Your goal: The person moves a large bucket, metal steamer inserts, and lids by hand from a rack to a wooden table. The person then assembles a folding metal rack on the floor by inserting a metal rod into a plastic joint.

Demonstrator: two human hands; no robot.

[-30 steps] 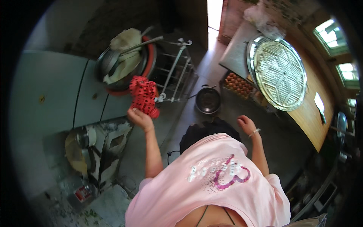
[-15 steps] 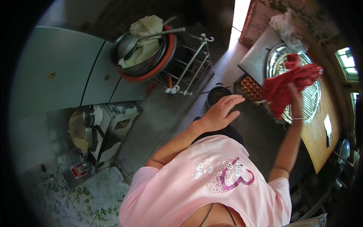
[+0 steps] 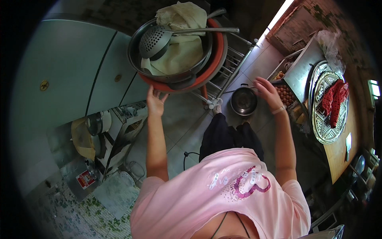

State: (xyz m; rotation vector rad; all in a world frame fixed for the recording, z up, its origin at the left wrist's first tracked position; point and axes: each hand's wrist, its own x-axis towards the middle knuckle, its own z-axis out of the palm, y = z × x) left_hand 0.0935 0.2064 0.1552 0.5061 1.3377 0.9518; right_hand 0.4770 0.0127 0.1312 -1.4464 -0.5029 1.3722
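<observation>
My left hand [image 3: 155,102] reaches up to the lower edge of a large orange basin [image 3: 217,44], fingertips at or just under its rim, fingers apart. Inside the basin sits a metal pot [image 3: 203,65] with dark side handles. A perforated skimmer [image 3: 156,41] and pale cloths [image 3: 181,55] lie in the pot. My right hand [image 3: 269,95] is in the air with fingers stretched out and holds nothing. A dark round pan [image 3: 244,101] on the floor is near it. Farther right, a red dotted cloth [image 3: 336,101] lies crumpled on a perforated steamer rack [image 3: 324,133].
The basin rests on a white wire rack [image 3: 234,65]. Eggs [image 3: 284,95] sit in a container under the metal-topped stand [image 3: 304,63]. A white-bladed tool [image 3: 348,145] lies on the wooden table [image 3: 336,161]. Grey cabinets [image 3: 67,71] line the left side.
My right hand has let go of the red cloth, now lying on the steamer rack, and has moved left. My left hand has moved left to the basin's edge. My view has shifted too.
</observation>
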